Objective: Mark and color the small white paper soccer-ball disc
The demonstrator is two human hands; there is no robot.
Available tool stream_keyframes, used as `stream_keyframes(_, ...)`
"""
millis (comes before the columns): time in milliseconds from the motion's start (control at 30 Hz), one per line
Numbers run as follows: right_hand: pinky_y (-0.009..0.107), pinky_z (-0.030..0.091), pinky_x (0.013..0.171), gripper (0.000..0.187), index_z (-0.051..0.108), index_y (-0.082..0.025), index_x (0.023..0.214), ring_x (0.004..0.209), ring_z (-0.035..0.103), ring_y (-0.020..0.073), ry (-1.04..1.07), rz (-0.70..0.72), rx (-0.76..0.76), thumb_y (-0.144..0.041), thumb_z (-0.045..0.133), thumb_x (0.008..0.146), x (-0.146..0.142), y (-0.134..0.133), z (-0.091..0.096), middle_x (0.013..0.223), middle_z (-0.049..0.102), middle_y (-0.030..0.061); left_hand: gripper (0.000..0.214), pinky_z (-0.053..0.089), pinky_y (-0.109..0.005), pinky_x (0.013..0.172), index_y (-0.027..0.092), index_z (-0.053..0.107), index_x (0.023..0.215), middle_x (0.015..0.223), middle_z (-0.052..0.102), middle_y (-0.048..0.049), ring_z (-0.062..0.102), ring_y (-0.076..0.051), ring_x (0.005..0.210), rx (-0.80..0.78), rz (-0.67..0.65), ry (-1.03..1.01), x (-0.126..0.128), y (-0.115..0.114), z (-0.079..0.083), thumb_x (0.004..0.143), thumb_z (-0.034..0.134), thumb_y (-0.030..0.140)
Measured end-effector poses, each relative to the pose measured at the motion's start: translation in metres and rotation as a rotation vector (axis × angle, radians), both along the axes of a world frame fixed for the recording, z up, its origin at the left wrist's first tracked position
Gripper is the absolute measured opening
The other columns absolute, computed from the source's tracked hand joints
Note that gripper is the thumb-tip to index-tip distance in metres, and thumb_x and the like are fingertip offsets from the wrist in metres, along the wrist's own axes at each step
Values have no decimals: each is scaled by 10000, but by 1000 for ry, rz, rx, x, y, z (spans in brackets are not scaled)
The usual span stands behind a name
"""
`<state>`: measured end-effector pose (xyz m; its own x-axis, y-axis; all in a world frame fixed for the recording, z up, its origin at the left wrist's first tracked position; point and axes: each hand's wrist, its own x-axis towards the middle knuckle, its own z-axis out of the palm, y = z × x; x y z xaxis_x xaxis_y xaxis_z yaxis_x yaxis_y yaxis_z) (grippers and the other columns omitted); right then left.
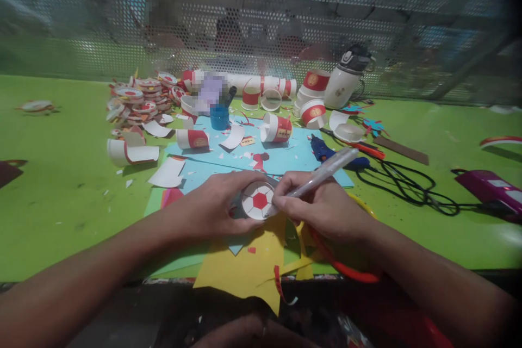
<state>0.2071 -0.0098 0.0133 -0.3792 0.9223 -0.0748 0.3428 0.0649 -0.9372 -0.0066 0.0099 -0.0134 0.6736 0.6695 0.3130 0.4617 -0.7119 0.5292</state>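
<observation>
My left hand (216,201) is curled around a paper cup (258,200) lying on its side, its white round bottom facing me with a red shape and dark lines drawn on it. My right hand (322,209) pinches a clear pen (322,174) whose tip touches the cup bottom's right edge. Both hands rest over yellow paper (248,269) and a light blue sheet (281,157) on the green table (61,196).
Cut red-and-white paper cups (277,128) and a heap of cup rims (138,98) lie behind. A blue pot (219,117), a white bottle (345,81), a blue glue gun (322,149) with black cord (408,185), red scissors (346,269) and a purple object (489,187) stand around. Mesh screen behind.
</observation>
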Motion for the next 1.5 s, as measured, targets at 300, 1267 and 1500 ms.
stream_keyframes(300, 214, 375, 486, 64, 585, -168, 662, 521, 448, 79, 6, 5, -69, -125, 604, 706, -3, 2, 2, 566, 521, -40, 497, 530, -291, 843, 230, 561, 1252, 1204, 683, -59, 665, -226, 1036, -38, -21, 11, 1, 0, 0, 778, 706, 263)
stream_keyframes(1267, 269, 491, 713, 158, 684, -180, 985, 809, 651, 158, -21, -137, 417, -272, 603, 885, 7, 11, -12, 921, 715, 38, 560, 543, -369, 876, 217, 480, 1208, 1171, 645, -85, 653, -248, 1053, 96, 151, -78, 0, 7, -4, 748, 783, 313)
stream_keyframes(1500, 271, 492, 712, 172, 672, -186, 1022, 803, 647, 149, 17, -117, 424, -274, 582, 904, 7, 9, -13, 926, 708, 37, 546, 531, -402, 907, 229, 468, 1224, 1172, 648, -93, 650, -261, 1063, 174, 166, -51, 1, 6, -6, 773, 760, 323)
